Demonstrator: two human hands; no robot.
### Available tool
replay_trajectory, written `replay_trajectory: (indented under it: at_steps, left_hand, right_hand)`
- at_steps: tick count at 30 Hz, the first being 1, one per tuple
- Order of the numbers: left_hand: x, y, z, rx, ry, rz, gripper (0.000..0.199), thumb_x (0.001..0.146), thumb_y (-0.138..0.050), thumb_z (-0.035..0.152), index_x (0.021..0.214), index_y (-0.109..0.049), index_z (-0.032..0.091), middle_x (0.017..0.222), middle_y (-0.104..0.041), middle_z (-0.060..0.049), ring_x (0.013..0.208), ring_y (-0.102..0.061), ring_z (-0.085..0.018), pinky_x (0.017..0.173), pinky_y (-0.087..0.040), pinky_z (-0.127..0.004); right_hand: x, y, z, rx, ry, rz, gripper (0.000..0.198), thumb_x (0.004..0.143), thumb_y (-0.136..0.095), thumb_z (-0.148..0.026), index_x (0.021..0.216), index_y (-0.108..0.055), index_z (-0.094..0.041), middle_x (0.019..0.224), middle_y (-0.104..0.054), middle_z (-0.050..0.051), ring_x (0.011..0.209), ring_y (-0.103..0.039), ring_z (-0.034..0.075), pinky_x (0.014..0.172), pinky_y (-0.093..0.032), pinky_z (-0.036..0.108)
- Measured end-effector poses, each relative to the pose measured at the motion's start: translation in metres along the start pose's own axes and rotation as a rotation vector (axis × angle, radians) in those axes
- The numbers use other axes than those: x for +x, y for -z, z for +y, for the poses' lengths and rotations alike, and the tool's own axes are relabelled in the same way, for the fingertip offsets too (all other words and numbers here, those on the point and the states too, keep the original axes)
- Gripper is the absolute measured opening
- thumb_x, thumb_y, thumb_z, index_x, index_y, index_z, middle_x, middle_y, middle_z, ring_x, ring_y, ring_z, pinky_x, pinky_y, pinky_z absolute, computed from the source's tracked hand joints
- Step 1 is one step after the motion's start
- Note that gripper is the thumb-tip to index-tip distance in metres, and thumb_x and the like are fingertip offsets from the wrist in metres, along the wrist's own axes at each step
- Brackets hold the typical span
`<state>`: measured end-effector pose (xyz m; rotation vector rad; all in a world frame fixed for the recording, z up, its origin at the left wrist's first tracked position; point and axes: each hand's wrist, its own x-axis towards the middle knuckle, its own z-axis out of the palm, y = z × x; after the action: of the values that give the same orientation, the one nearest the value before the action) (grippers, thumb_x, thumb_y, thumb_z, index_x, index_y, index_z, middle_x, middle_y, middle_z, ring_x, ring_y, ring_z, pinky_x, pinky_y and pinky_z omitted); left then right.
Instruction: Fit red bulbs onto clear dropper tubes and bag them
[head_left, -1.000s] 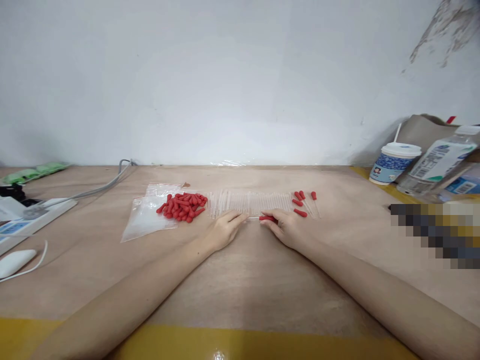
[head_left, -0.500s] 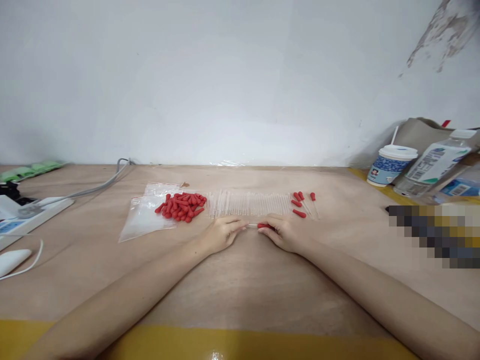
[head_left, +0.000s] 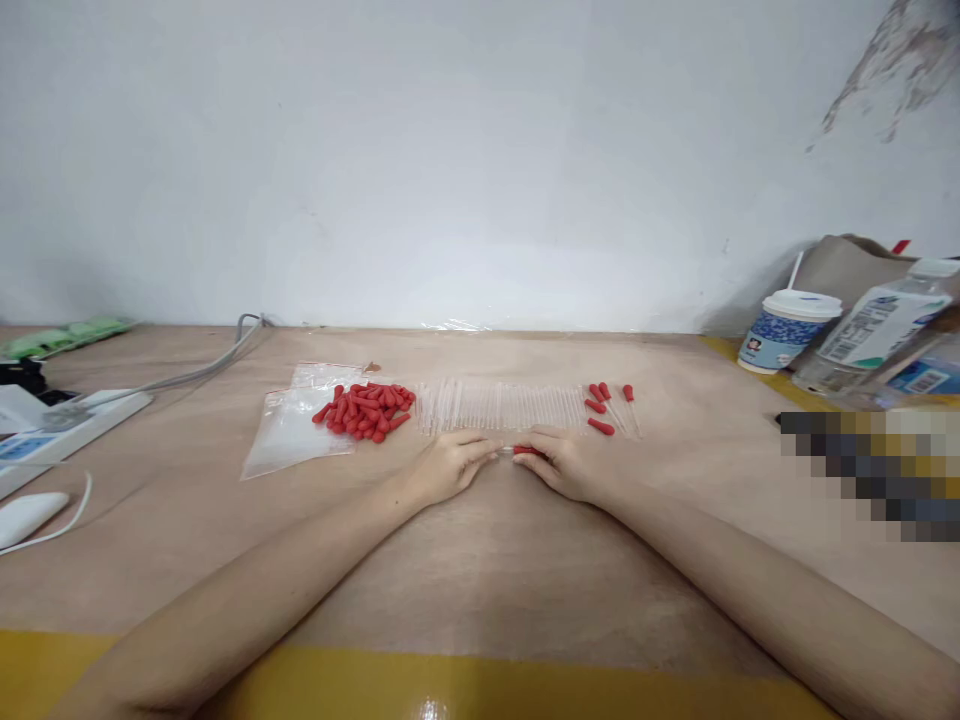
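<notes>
Head view: two bare hands meet over a wooden tabletop (head_left: 480,570), near the middle of the frame.
Left hand: the left hand (head_left: 454,468) has thumb and fingertips brought together on a thin clear tube (head_left: 508,451); a short length shows between the hands.
Right hand: the right hand (head_left: 559,466) pinches a red bulb (head_left: 524,450), thumb and fingers closed on it, narrow end toward the tube. Whether the tube is seated inside cannot be told.
Clear bags: two flat plastic bags (head_left: 281,445) overlap on the left, red lines along their upper edges; a heap of red bulbs (head_left: 365,412) lies partly over them.
Tube row: a row of clear tubes (head_left: 499,408) lies side by side beyond the hands, between the heap and five more red bulbs (head_left: 600,426); some of these five carry tubes.
Paper cup: far right, a cup (head_left: 784,335) with white lid and white straw (head_left: 796,268); contents hidden. Its blue sleeve bears a small figure and lettering too small to read.
Bottle: beside the cup, a clear bottle (head_left: 874,325) with white cap; label white with green and blue, print illegible. Fill level cannot be told.
Blue label: a barcode is visible on a blue-labelled item (head_left: 930,378) at the right edge.
</notes>
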<state>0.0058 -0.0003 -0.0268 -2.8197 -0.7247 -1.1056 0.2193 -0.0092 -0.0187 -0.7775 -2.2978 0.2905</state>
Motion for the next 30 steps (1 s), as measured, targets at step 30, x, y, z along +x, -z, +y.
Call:
replay_trajectory:
  at_steps: [30]
  left_hand:
    - [0.004,0.002,0.001,-0.088,0.178,-0.131,0.03,0.091,-0.038,0.029,0.103,-0.062,0.016,0.104,-0.061,-0.008,0.097,-0.056,-0.017,0.086,-0.044,-0.031]
  right_hand:
    - [-0.006,0.073,0.134,-0.539,-1.0,0.306,0.039,0.073,-0.053,-0.05,0.091,-0.064,-0.018,0.095,-0.061,0.013,0.083,-0.059,0.024,0.067,-0.042,0.032]
